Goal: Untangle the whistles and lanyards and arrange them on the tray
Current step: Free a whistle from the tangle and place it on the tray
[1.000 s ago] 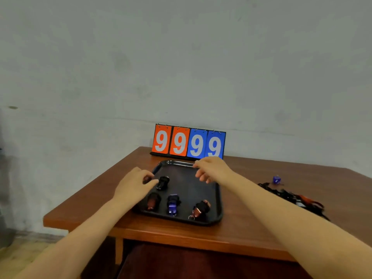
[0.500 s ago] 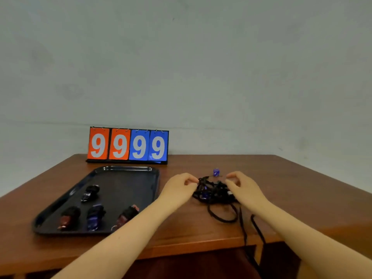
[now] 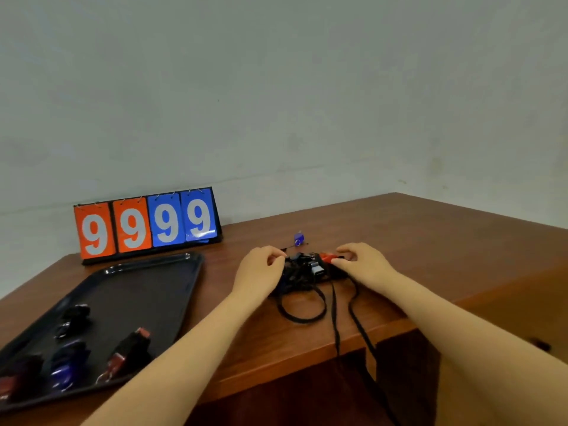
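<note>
A tangled heap of black lanyards (image 3: 302,270) with whistles in it lies on the brown table, right of the black tray (image 3: 147,290). My left hand (image 3: 261,270) pinches the heap at its left side. My right hand (image 3: 362,264) pinches a red whistle (image 3: 328,257) at the heap's right end. Black cords (image 3: 336,318) trail from the heap over the table's front edge. Several whistles with wound lanyards lie on the tray's near left part, among them a red and black whistle (image 3: 129,352) and a blue whistle (image 3: 66,361).
A flip scoreboard (image 3: 147,224) showing 9999 stands against the wall behind the tray. A small blue whistle (image 3: 298,238) sits alone on the table just beyond the heap. The wooden table (image 3: 430,247) stretches to the right, with its front edge near me.
Both hands left the tray and went right to the lanyard heap. Since half a second ago the right hand has taken hold of the red whistle, and the view has tilted.
</note>
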